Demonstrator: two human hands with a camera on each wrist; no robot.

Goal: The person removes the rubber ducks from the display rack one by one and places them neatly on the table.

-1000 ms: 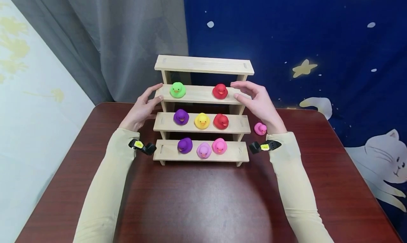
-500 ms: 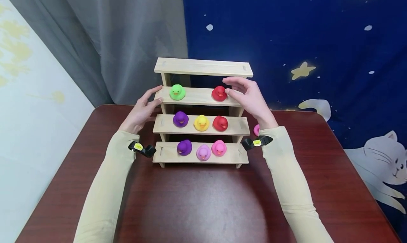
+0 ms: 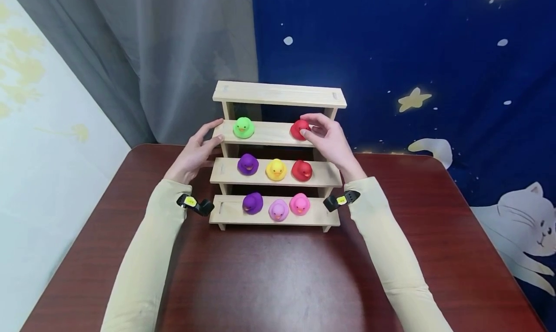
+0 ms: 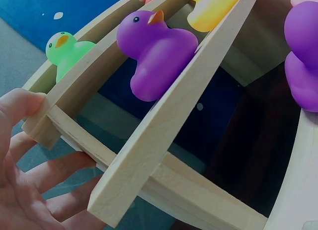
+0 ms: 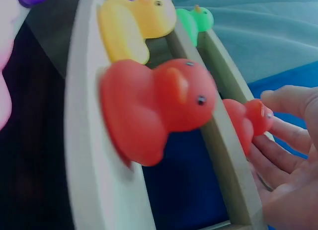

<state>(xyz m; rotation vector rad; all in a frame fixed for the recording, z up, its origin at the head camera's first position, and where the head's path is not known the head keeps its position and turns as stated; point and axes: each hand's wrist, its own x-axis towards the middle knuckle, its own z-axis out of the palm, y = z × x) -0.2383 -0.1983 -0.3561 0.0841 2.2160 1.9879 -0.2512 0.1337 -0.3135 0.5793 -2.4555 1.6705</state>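
"Checking the right hand (image 3: 332, 144): finger state?"
"Fingers and thumb curled round a red duck (image 3: 296, 130), located right on the second-farthest shelf (image 3: 271, 134). Green duck (image 3: 243, 128) well apart, left."
"And the left hand (image 3: 191, 154)?"
"Thumb and fingers hold that shelf's left end."

A wide gap between the green duck (image 3: 243, 128) and upper red duck (image 3: 297, 130), the top shelf (image 3: 278, 94) an obstacle behind.

Possibly a home (star-printed curtain (image 3: 369, 66))
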